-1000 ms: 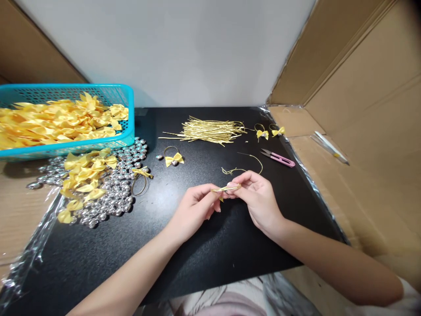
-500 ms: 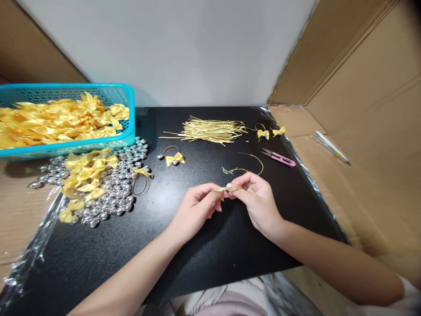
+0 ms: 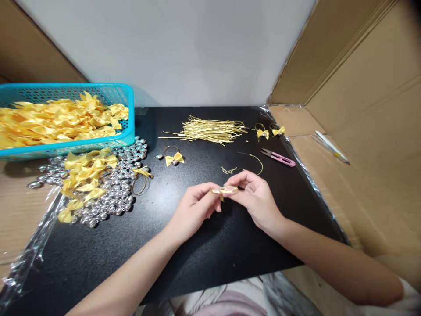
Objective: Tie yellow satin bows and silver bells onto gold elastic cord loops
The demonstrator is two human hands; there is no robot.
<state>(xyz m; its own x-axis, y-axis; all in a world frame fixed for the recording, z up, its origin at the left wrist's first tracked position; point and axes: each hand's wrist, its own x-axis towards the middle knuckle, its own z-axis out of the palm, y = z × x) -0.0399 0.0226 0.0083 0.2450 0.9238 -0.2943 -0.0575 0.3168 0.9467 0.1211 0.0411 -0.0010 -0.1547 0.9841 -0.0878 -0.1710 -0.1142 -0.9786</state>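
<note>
Between my hands is a gold cord loop (image 3: 226,189), seen nearly edge-on, with a bit of yellow ribbon showing under it. My left hand (image 3: 199,204) pinches its left side between thumb and fingers. The fingertips of my right hand (image 3: 255,197) close on its right side. My fingers hide most of the ribbon. Just beyond them a loose length of gold cord (image 3: 262,164) lies curved on the black table (image 3: 158,263). Farther left, a yellow bow with a silver bell and a cord loop (image 3: 174,159) lies flat, beside a single silver bell (image 3: 159,156).
A blue basket (image 3: 133,114) of yellow bows stands at the left. In front of it spread silver bells (image 3: 121,199) and loose yellow bows (image 3: 94,171). A bundle of gold cords (image 3: 210,131) lies at the back. Pink thread snips (image 3: 279,158) rest on the right, near two finished-looking bows (image 3: 263,133).
The cord loop has tilted slightly so its opening shows more. My right fingertips have shifted a little along it; my left hand has barely moved.
</note>
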